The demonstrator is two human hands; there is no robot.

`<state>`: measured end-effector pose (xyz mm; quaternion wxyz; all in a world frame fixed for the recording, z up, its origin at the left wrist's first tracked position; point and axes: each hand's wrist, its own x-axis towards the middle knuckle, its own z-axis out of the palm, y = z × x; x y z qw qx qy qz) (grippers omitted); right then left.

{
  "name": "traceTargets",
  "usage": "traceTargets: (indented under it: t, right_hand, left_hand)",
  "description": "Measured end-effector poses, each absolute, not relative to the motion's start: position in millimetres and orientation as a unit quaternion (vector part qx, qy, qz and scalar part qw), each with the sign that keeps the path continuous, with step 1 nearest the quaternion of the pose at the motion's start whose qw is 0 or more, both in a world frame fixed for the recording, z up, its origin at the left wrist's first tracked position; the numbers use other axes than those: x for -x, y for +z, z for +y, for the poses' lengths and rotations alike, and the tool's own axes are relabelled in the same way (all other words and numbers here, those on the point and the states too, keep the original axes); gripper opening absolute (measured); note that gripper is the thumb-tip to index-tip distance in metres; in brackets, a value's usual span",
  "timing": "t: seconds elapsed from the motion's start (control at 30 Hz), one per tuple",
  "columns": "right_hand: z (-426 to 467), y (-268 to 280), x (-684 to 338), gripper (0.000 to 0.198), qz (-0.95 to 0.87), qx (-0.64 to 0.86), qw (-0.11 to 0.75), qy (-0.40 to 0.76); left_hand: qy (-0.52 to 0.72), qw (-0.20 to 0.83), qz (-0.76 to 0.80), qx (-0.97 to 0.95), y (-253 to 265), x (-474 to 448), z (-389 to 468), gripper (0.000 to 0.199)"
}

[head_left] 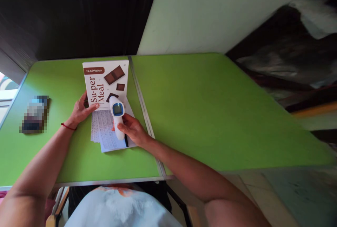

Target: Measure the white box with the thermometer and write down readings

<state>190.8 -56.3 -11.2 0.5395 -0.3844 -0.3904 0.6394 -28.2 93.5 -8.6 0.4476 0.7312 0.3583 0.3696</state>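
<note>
My left hand [82,110] grips the lower left edge of a white box [118,85] printed "NutriMotion Su-per Meal", its thumb on the front. The box stands upright on the table. In my right hand [133,128] is a white infrared thermometer [119,125] with a blue-rimmed screen, my fingers wrapped round its handle. Its head overlaps the box's lower front; whether they touch I cannot tell. Beneath the thermometer lie sheets of paper [109,137] covered in writing. A black pen [126,141] rests on them, partly hidden by my right hand.
A pixelated, phone-like object [35,114] lies at the left of the green table [210,114]. A metal seam [144,111] crosses the tabletop. Behind stand a dark panel [79,16] and a pale wall [189,16]. Plastic-covered things [284,58] are at the right.
</note>
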Motion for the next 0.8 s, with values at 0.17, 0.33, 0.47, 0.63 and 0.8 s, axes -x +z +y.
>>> traceTargets:
  t: [0.17,0.33,0.47,0.63,0.8]
  right_hand:
    - [-56.8,-8.8,-191.1,0.060,-0.393,0.390,0.535,0.638]
    - [-57.5,-8.6,-191.4,0.060,-0.392,0.392,0.532,0.640]
    - [-57.3,-7.9,-191.1,0.062,-0.388,0.395,0.534,0.639]
    - [-57.3,-7.1,-191.2,0.061,-0.392,0.396,0.533,0.637]
    - [-56.9,-7.8,-192.2,0.061,-0.396,0.391,0.532,0.638]
  left_hand:
    - [0.368,0.442,0.368,-0.731,-10.9,29.5,94.8,0.077]
    - [0.374,0.438,0.361,-0.734,-8.9,28.4,94.2,0.073]
    - [0.371,0.435,0.362,-0.736,-5.5,26.5,92.2,0.073]
    - [0.373,0.442,0.357,-0.733,-3.7,25.5,91.1,0.072]
    - [0.373,0.448,0.356,-0.730,-4.1,25.6,91.8,0.072]
